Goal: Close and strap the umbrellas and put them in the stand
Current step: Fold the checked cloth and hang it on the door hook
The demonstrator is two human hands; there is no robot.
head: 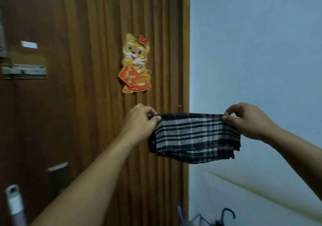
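A black-and-white plaid cloth, folded over, hangs stretched between both hands at chest height in front of the door edge. My left hand pinches its upper left corner, where a thin dark loop shows. My right hand pinches the upper right corner. At the bottom edge of the head view a dark curved umbrella handle sticks up beside the wire rim of a stand, mostly cut off by the frame.
A brown ribbed wooden door fills the left, with a tiger sticker, a metal bolt and a small hook near its right edge. A pale blue wall lies to the right. A white handle-like object stands bottom left.
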